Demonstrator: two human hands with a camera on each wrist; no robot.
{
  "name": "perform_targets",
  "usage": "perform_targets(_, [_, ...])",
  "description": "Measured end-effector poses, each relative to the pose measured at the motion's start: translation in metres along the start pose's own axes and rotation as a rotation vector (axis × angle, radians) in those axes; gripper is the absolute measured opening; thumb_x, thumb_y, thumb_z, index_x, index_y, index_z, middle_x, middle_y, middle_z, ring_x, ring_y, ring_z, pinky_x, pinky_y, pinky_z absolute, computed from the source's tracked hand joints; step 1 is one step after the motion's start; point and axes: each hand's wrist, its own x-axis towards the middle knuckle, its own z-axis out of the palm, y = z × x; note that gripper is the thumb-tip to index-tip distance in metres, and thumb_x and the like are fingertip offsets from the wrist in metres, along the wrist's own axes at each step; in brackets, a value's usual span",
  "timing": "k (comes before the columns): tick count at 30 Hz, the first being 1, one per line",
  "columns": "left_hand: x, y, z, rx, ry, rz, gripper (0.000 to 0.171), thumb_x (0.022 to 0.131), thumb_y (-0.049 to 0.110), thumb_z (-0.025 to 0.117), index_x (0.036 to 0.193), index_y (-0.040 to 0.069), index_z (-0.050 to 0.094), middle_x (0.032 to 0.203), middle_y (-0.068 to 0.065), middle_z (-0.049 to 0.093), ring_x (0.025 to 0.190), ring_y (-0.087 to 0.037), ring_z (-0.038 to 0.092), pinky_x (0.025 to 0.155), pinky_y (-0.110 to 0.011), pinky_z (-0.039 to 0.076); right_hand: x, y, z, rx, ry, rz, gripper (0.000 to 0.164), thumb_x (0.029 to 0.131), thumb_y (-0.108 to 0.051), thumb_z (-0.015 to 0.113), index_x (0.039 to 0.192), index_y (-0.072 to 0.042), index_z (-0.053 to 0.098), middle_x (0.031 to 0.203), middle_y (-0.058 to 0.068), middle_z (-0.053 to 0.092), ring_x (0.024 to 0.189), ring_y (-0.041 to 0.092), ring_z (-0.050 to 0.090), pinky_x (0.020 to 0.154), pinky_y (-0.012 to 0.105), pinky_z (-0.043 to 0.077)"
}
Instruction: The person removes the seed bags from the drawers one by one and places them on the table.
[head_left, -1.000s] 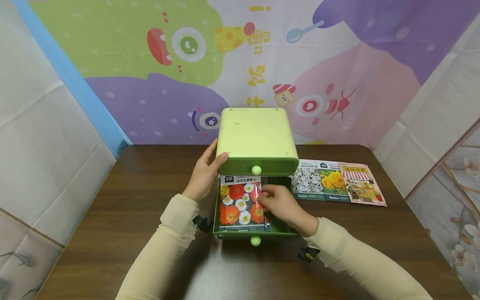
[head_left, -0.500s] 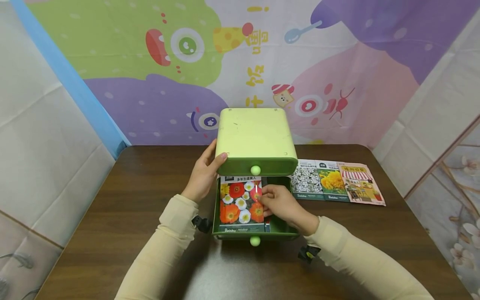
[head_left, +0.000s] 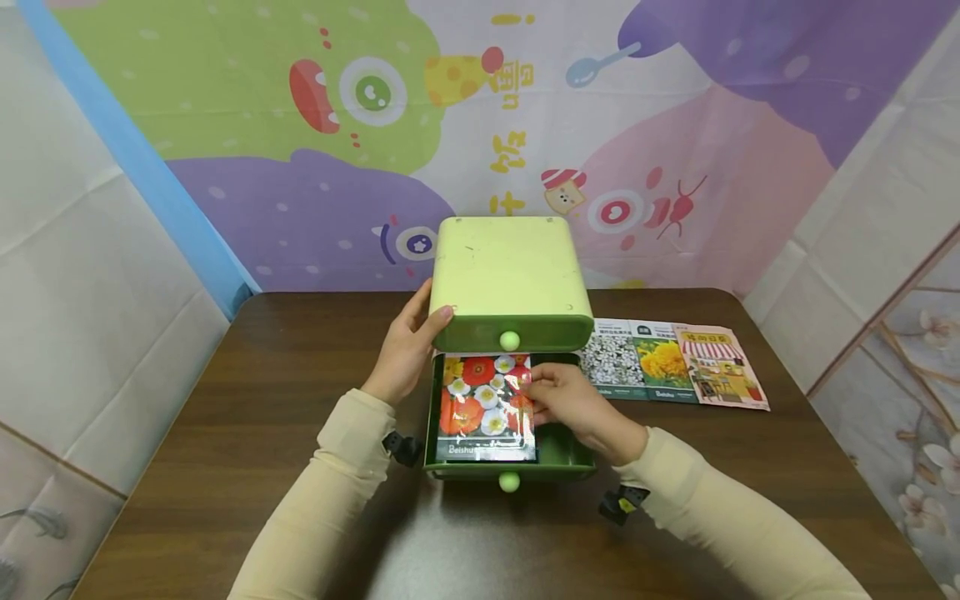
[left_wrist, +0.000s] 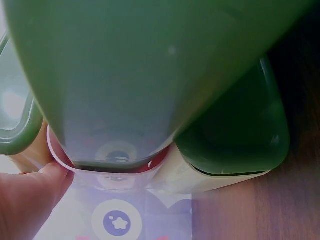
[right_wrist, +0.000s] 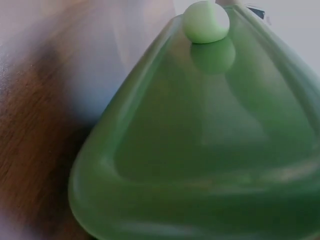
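A pale yellow-green cabinet (head_left: 510, 262) with green drawers stands on the table; its lower drawer (head_left: 566, 471) is pulled out. My left hand (head_left: 399, 354) rests against the cabinet's left side, its thumb on the front top corner. In the left wrist view, that thumb (left_wrist: 42, 187) lies against an edge. With fingertips and thumb, my right hand (head_left: 573, 408) pinches the right edge of a seed packet (head_left: 483, 408) printed with red, orange and white flowers. The packet is inside or just over the lower drawer, its top end hidden under the upper drawer (head_left: 468, 333).
Right of the cabinet lie a white-flower seed packet (head_left: 615, 362), a yellow-flower packet (head_left: 663, 362) and a pink packet with a striped awning (head_left: 722, 367). A cartoon cloth (head_left: 300, 217) hangs behind the brown table (head_left: 300, 400). The drawer's round knob (right_wrist: 205, 22) sticks out in front.
The flower packet has shifted slightly right and backward, its printed heading now hidden and the packet edge beneath it covered. My right hand has moved slightly with it; my left hand has stayed put.
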Motion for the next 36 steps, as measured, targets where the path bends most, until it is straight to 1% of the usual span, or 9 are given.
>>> perform_targets(3, [0.0,0.0,0.0,-0.001,0.006,-0.002,0.07,0.098,0.027,0.057,0.158,0.022,0.021,0.158,-0.002,0.033,0.115,-0.014,0.055,0.092,-0.026,0.052,-0.001,-0.001,-0.002,-0.004,-0.003,0.015,0.021,0.099,-0.005,0.049,0.111,0.011,0.056,0.078,0.003,0.059,0.062,0.01,0.058,0.058,0.023,0.056])
perform_targets(7, [0.0,0.0,0.001,-0.005,0.011,-0.006,0.07,0.098,0.027,0.058,0.158,0.022,0.022,0.158,-0.001,0.032,0.116,-0.015,0.055,0.094,-0.027,0.052,-0.005,-0.001,-0.005,-0.022,0.001,0.033,0.02,0.098,-0.006,0.051,0.11,0.01,0.057,0.078,0.002,0.056,0.063,0.01,0.054,0.058,0.022,0.054])
perform_targets(9, [0.0,0.0,0.001,0.004,0.015,-0.008,0.07,0.098,0.028,0.058,0.158,0.023,0.022,0.158,-0.001,0.032,0.116,-0.016,0.054,0.094,-0.028,0.052,-0.007,-0.001,-0.007,-0.022,-0.002,0.043,0.021,0.097,-0.007,0.052,0.11,0.009,0.057,0.078,0.002,0.056,0.063,0.01,0.053,0.058,0.021,0.053])
perform_targets(15, [0.0,0.0,0.001,0.007,0.011,-0.001,0.069,0.099,0.027,0.057,0.158,0.023,0.022,0.158,-0.002,0.032,0.116,-0.016,0.054,0.093,-0.028,0.052,-0.016,-0.001,-0.013,0.006,-0.04,0.073,0.024,0.095,-0.01,0.056,0.11,0.008,0.058,0.081,0.001,0.064,0.065,0.009,0.059,0.058,0.02,0.052])
perform_targets(20, [0.001,-0.001,0.001,-0.001,0.011,0.004,0.069,0.099,0.026,0.057,0.158,0.022,0.022,0.158,-0.003,0.033,0.115,-0.015,0.055,0.09,-0.026,0.054,-0.025,-0.001,-0.02,0.022,-0.07,0.091,0.028,0.096,-0.013,0.057,0.113,0.009,0.058,0.086,0.003,0.069,0.069,0.011,0.065,0.063,0.023,0.057])
perform_targets(26, [0.001,-0.002,0.001,-0.012,0.006,0.013,0.069,0.099,0.024,0.057,0.158,0.021,0.021,0.158,-0.005,0.033,0.113,-0.013,0.056,0.09,-0.026,0.054,-0.037,-0.001,-0.027,0.018,-0.088,0.117,0.03,0.096,-0.014,0.056,0.116,0.009,0.058,0.09,0.003,0.07,0.073,0.011,0.067,0.067,0.024,0.058])
perform_targets(30, [0.001,-0.002,0.001,-0.02,0.008,0.007,0.069,0.099,0.024,0.057,0.158,0.021,0.022,0.158,-0.005,0.033,0.108,-0.012,0.059,0.088,-0.026,0.055,-0.046,-0.001,-0.03,0.014,-0.085,0.121,0.03,0.094,-0.014,0.057,0.115,0.008,0.059,0.088,0.001,0.069,0.072,0.01,0.065,0.066,0.024,0.058])
perform_targets(36, [0.001,-0.002,0.001,-0.012,0.008,0.015,0.068,0.1,0.023,0.056,0.158,0.021,0.021,0.158,-0.006,0.033,0.107,-0.01,0.06,0.088,-0.026,0.055,-0.058,-0.001,-0.039,0.022,-0.1,0.117,0.026,0.095,-0.015,0.056,0.112,0.005,0.058,0.086,0.0,0.069,0.073,0.011,0.068,0.067,0.028,0.059])
